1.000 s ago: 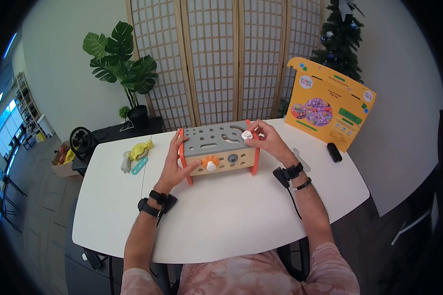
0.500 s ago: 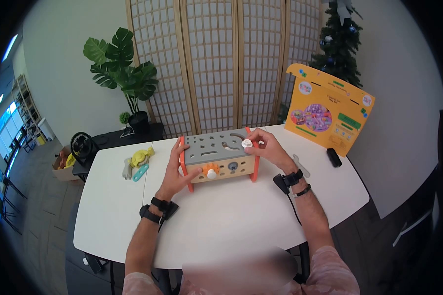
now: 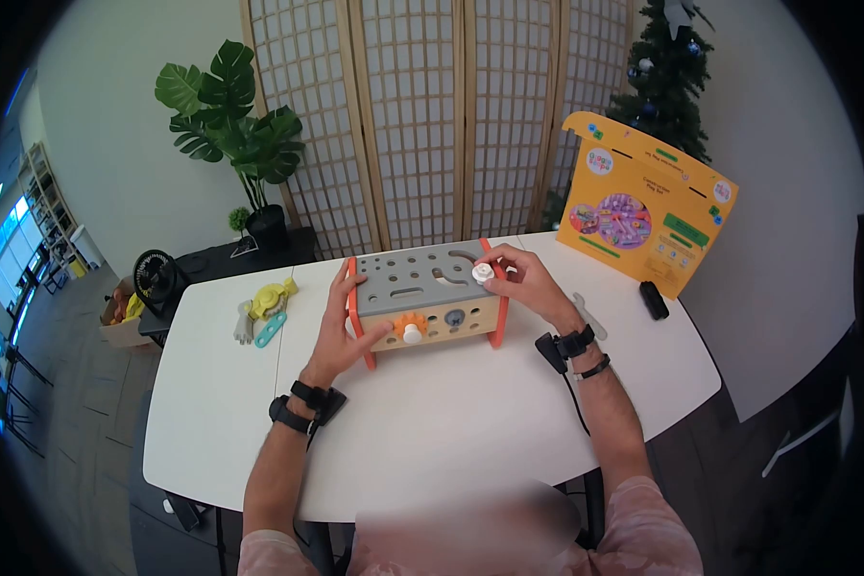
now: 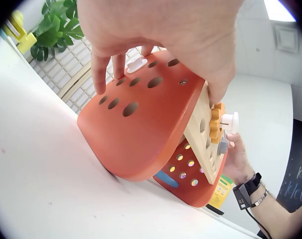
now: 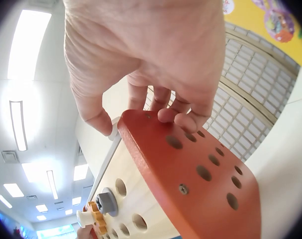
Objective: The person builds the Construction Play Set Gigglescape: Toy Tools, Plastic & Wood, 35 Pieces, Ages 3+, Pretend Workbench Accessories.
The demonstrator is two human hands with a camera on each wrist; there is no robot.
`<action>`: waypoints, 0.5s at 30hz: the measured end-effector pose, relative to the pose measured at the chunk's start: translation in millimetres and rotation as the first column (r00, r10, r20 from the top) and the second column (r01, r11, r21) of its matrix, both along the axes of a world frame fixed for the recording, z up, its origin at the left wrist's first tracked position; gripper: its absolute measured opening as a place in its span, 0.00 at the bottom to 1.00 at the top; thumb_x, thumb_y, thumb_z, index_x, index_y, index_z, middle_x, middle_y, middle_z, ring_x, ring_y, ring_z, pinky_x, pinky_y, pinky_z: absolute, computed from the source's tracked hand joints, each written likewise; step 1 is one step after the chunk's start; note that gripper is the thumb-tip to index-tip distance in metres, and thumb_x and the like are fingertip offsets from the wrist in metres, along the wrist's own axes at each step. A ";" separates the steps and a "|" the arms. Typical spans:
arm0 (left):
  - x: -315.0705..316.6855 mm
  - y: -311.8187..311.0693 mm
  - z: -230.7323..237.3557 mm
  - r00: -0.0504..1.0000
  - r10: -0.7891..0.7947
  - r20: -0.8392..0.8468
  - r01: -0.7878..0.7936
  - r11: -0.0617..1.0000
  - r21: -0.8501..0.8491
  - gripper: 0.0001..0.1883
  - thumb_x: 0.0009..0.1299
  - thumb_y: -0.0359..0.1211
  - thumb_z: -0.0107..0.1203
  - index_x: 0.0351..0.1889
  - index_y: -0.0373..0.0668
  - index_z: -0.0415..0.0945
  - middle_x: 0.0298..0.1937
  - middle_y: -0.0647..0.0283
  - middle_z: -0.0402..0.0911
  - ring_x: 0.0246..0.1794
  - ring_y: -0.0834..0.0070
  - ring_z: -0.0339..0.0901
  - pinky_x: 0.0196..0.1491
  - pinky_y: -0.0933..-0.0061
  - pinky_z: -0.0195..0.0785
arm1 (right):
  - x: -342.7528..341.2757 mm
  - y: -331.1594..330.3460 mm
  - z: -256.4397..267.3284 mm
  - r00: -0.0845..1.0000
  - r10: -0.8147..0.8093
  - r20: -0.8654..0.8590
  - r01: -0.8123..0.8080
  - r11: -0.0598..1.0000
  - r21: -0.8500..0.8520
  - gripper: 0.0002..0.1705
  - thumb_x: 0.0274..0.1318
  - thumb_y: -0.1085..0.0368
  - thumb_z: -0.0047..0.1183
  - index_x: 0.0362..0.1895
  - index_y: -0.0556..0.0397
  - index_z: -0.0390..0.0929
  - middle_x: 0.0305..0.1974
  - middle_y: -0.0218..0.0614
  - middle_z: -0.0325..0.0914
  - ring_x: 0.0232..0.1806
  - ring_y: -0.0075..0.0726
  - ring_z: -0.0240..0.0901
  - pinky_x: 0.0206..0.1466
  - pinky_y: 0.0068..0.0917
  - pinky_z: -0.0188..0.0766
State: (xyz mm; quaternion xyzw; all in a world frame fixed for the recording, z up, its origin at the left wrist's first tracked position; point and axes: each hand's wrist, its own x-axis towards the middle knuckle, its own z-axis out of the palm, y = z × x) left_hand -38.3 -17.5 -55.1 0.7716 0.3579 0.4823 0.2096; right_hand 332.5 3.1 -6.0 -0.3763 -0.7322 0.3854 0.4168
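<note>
A toy workbench with a grey perforated top (image 3: 415,276), a pale wooden front and red end panels (image 4: 141,124) stands on the table. My left hand (image 3: 336,334) grips its left end, fingers over the red panel and thumb on the front beside an orange gear (image 3: 410,324) with a white knob (image 3: 412,334). At the top's right corner, my right hand (image 3: 528,283) pinches a white round piece (image 3: 483,274) between thumb and fingers; in the right wrist view the hand hides most of it. A grey bolt head (image 5: 107,202) sits on the front.
Yellow and grey toy pieces (image 3: 275,296) and a teal-handled tool (image 3: 271,329) lie left on the white table (image 3: 403,432). A grey wrench (image 3: 590,317) lies beyond my right wrist. The yellow box (image 3: 634,211) and a black object (image 3: 654,300) are at the back right.
The head view has tilted slightly down and back up. Both hands keep nearly the same places on the workbench, with only a small shift of the right fingers around the white piece.
</note>
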 end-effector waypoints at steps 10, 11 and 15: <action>1.2 0.7 -1.0 1.000 0.001 0.018 -0.001 1.000 -0.020 0.44 0.67 0.40 0.76 0.79 0.48 0.63 0.89 0.43 0.45 0.88 0.50 0.54 0.81 0.51 0.64 | -4.4 3.2 -7.0 0.995 -0.031 -0.094 0.037 0.997 0.069 0.18 0.60 0.62 0.76 0.47 0.47 0.80 0.44 0.21 0.82 0.38 0.13 0.70 0.42 0.18 0.69; 1.1 1.1 -0.6 1.000 0.001 0.018 -0.001 1.000 -0.014 0.44 0.67 0.40 0.76 0.79 0.48 0.63 0.89 0.43 0.45 0.88 0.50 0.54 0.81 0.51 0.64 | -5.2 2.4 -6.5 0.993 -0.026 -0.112 0.035 0.996 0.080 0.18 0.59 0.62 0.77 0.47 0.47 0.80 0.44 0.21 0.82 0.38 0.13 0.70 0.42 0.18 0.69; 1.5 -0.1 -0.7 1.000 -0.007 0.020 0.007 1.000 -0.017 0.44 0.67 0.40 0.76 0.79 0.48 0.63 0.89 0.43 0.45 0.87 0.49 0.54 0.80 0.51 0.66 | -4.2 5.7 -10.9 0.991 -0.024 -0.133 0.033 0.997 0.066 0.20 0.57 0.61 0.79 0.46 0.47 0.79 0.45 0.21 0.83 0.38 0.13 0.70 0.43 0.18 0.70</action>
